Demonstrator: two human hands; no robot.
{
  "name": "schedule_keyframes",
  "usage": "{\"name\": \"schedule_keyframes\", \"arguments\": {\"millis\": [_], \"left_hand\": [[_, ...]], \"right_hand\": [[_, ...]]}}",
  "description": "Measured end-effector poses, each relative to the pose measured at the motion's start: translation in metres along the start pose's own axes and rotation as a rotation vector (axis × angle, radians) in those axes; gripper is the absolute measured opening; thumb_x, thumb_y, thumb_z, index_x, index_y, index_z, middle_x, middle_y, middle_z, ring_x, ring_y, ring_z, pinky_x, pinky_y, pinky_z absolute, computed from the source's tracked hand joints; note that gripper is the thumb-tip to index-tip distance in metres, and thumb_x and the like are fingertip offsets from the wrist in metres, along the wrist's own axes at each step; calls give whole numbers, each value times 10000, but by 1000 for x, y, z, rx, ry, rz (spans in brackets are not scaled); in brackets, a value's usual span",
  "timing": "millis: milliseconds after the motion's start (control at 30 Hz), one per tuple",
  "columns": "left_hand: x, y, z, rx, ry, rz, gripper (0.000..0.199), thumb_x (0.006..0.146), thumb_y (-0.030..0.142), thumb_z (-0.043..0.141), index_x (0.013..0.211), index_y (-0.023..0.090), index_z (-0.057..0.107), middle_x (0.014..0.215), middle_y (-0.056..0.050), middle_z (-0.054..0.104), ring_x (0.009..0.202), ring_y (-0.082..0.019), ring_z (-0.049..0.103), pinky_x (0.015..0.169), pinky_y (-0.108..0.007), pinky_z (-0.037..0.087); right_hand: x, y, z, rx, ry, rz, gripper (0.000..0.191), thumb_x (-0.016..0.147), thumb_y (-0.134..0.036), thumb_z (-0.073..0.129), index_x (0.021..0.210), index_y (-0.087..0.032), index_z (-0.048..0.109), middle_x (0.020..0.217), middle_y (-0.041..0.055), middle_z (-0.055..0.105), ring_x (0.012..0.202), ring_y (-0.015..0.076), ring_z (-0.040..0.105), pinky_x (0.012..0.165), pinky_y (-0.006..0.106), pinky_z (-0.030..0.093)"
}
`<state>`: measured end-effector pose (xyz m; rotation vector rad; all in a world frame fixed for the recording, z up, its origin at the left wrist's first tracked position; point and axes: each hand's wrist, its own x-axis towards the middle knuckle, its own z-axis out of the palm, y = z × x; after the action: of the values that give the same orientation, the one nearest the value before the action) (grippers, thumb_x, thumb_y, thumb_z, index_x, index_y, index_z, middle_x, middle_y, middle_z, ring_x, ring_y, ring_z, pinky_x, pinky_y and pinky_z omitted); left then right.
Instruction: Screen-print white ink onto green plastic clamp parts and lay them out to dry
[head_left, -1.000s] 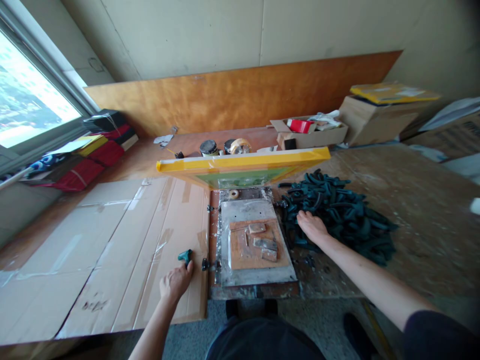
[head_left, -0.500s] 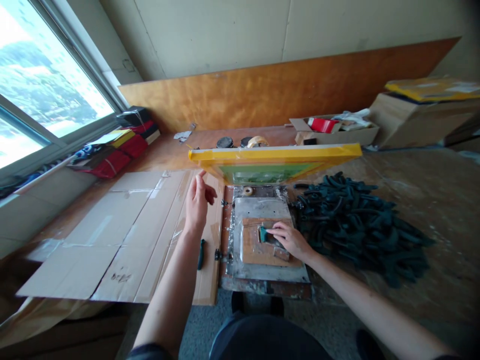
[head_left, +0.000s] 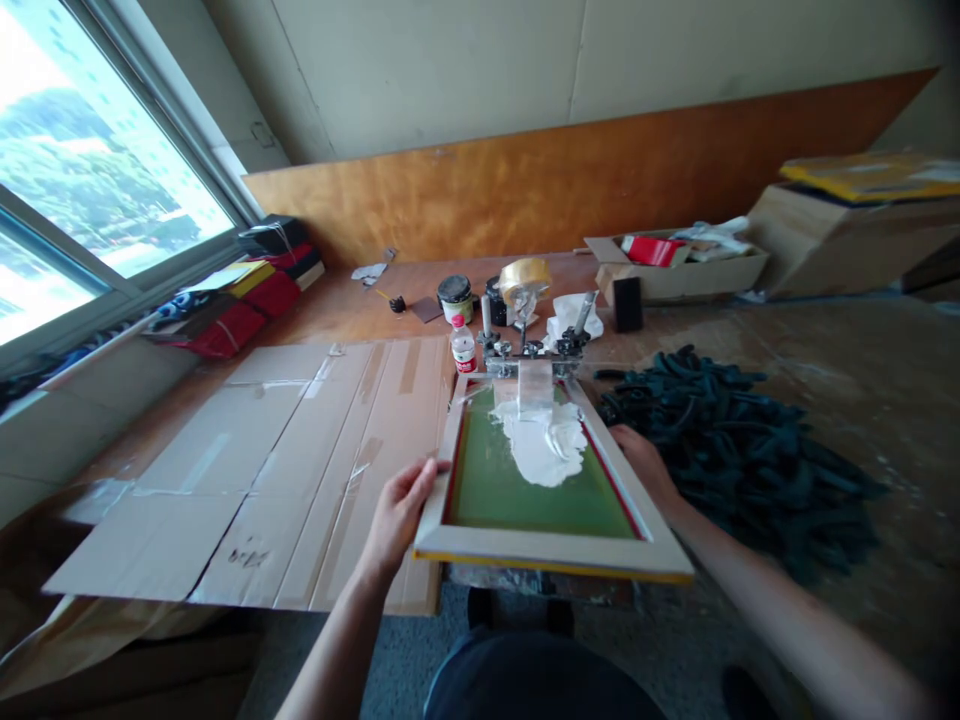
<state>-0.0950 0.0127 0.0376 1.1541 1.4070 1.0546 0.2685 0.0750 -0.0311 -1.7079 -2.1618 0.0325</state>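
A screen printing frame (head_left: 551,553) lies lowered, with pale rails and a green mesh (head_left: 487,500). My left hand (head_left: 401,510) holds its left rail, thumb on top. At the right rail, my right hand (head_left: 649,470) grips the edge, its fingertips partly hidden. White ink (head_left: 544,450) is spread over the mesh's upper middle. A pale, flat squeegee-like blade (head_left: 535,388) stands at the ink's far end. Metal hinge clamps (head_left: 532,350) sit behind the frame. The wooden block and the small dark green piece beneath are hidden by the frame.
Flattened cardboard (head_left: 285,470) covers the left side. A pile of dark green pieces (head_left: 720,450) lies right of the frame. Behind stand a pink-capped bottle (head_left: 463,345), a jar (head_left: 455,298), a tape roll (head_left: 525,280) and an open carton (head_left: 690,275).
The frame has swung down from its raised position toward me, covering the block. My right hand has left the small green piece for the right rail; my left hand has come down to the left rail.
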Motion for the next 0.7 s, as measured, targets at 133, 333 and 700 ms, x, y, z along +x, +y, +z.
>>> {"name": "schedule_keyframes", "arguments": {"millis": [133, 333, 700], "left_hand": [[-1, -73, 11, 151, -59, -112, 683, 807, 542, 552, 1370, 165, 464, 669, 12, 628, 598, -133, 560, 545, -218, 407], [14, -118, 15, 375, -81, -85, 592, 870, 446, 465, 1407, 207, 396, 745, -1, 659, 676, -160, 608, 628, -249, 438], [13, -116, 15, 323, -42, -126, 552, 841, 462, 513, 1340, 226, 493, 748, -7, 678, 681, -172, 617, 643, -259, 460]], "right_hand": [[47, -17, -18, 136, 153, -101, 459, 859, -351, 556, 1279, -174, 507, 1213, 129, 538, 1065, 260, 553, 880, 382, 490], [77, -77, -10, -65, -227, -230, 176, 775, -172, 659, 938, -191, 594, 894, 60, 624, 893, 223, 568, 753, 301, 455], [11, -58, -24, 111, -324, -642, 142, 793, -63, 532, 763, -186, 598, 758, 28, 599, 784, 178, 518, 729, 299, 384]]}}
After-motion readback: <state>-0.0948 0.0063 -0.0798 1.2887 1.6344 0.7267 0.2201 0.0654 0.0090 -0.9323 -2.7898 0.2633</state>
